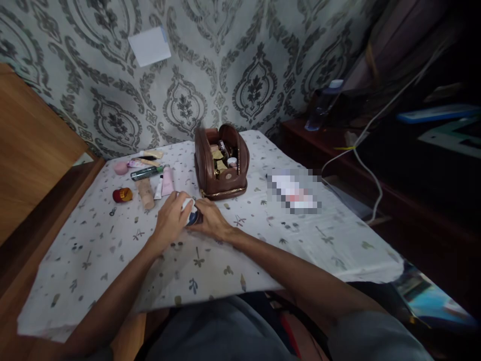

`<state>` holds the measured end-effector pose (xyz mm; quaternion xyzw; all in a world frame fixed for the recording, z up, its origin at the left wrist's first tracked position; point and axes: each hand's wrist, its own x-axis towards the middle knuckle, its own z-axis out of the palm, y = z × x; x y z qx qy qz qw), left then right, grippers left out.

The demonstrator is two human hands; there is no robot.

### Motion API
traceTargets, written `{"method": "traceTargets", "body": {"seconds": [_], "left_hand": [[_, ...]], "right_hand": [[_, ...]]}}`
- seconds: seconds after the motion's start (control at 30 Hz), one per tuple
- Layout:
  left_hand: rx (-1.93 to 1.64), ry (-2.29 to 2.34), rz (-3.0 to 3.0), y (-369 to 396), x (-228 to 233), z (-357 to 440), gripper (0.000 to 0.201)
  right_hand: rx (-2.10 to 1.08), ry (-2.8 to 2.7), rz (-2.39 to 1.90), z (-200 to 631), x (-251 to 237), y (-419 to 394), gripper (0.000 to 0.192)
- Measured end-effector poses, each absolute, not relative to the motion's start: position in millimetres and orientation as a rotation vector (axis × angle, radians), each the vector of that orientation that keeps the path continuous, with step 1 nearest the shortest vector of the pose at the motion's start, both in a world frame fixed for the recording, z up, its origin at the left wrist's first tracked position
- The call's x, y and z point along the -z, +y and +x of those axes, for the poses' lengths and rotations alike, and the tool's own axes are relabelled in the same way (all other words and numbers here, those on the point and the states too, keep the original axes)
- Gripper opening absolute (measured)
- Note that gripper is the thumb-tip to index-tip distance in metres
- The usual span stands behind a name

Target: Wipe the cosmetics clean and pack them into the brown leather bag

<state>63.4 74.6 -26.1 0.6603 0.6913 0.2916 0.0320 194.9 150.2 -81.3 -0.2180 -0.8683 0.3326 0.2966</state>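
Both hands — left (170, 216), right (210, 219) — gripping jar (190, 213) before pouch (221, 164); likely twisting lid — needing steady counter-hold.

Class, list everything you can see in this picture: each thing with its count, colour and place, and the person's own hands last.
Brown leather toiletry bag: one, brown, open, table middle, full of small items.
Small white-and-dark-blue jar: one, held between both hands, in front of the bag.
Red round-capped small container: one, red with gold, table left.
Pink round sponge: one, pink, far left.
Dark green tube: one, lying left of the bag.
Beige tube: one, beside the red container.
Pale pink tube: one, left of the bag.
White patterned tablecloth: one, covering the table.
Clear plastic bottle with blue cap: one, dark shelf, right.
White cable: one, right.
Left hand: on the jar.
Right hand: on the jar.
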Motion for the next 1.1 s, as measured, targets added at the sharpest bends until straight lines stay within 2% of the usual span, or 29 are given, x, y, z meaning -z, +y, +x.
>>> {"method": "traceTargets", "body": {"seconds": [0.17,0.33,0.53,0.63,0.8,1.0,1.1], "left_hand": [[-1.082,1.970,1.557,85.5,31.1,37.8,0.025],[-1.178,1.964,1.405,71.5,50.7,31.5,0.030],[-1.199,1.887,1.346,43.6,60.2,48.1,0.031],[-1.203,1.883,1.422,31.8,57.1,56.6,0.027],[-1.236,2.154,1.592,14.1,51.7,60.7,0.019],[-1.160,2.028,2.335,4.3,48.3,55.9,0.007],[-1.053,1.964,2.609,2.4,44.6,59.6,0.013]], "right_hand": [[-1.034,-2.230,-0.495,195.8,81.8,147.5,0.057],[-1.247,-2.160,-0.461,197.6,82.6,142.6,0.054],[-1.239,-1.873,-0.578,189.8,87.1,146.9,0.059],[-1.144,-1.870,-0.606,188.6,86.9,147.9,0.059],[-1.085,-1.949,-0.616,192.4,82.6,141.6,0.060],[-0.935,-2.051,-0.637,193.1,80.1,135.5,0.047],[-0.849,-2.125,-0.620,193.5,80.4,134.1,0.042]]}}
